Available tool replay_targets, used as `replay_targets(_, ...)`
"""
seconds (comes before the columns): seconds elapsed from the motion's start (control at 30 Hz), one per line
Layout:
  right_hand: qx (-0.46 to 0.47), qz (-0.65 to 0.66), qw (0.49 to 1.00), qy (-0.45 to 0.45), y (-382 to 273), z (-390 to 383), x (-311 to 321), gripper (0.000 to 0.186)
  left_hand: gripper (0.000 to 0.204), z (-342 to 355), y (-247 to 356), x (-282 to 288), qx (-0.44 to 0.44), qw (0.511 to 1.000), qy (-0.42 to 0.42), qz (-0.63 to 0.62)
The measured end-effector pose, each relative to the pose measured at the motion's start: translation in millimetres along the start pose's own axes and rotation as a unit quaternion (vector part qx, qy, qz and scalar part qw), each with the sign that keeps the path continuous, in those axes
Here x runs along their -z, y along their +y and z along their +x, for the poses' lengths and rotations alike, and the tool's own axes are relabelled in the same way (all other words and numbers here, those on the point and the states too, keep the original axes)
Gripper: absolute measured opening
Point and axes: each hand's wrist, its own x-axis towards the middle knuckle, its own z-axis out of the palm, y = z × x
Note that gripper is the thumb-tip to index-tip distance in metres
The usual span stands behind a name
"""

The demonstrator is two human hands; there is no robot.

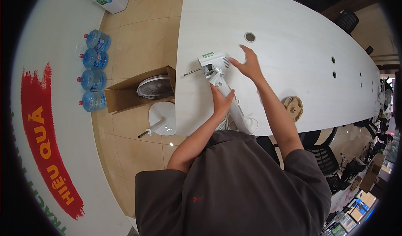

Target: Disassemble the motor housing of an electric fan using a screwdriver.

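Note:
On the white table lies the upper part of a white electric fan, its motor housing (pixel 214 60) at the far end and a bare metal shaft (pixel 192 72) pointing left. A long white control body (pixel 237 113) slants from the housing back toward me. My left hand (pixel 222 102) is closed round this body just below the neck joint. Beside the vented rear of the housing, my right hand (pixel 250 66) is open with fingers and thumb apart. Its thumb tip is close to the vents; whether they touch I cannot tell. White cord (pixel 250 125) lies in loops near my body.
A round moulded cardboard piece (pixel 293 108) lies on the table (pixel 268 9) at right. Left of the table, an open carton (pixel 121 97) holds a fan grille (pixel 155 87). A round white base with a pole (pixel 161 118) and several water bottles (pixel 93 80) stand on the floor.

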Motion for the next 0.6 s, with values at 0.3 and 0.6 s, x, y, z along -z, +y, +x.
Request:
replay_targets(0.3,-0.150,-0.300,0.819,-0.466,-129.7,101.9,-102.4,0.100,0.107,-7.6,5.5,-1.3,0.030,0.998,-0.043,-0.037)
replay_targets(0.6,0.153,-0.461,0.675,-0.555,-117.6,66.4,-179.4,0.053,0.103,-4.5,15.7,-2.1,0.016,0.997,-0.042,-0.059)
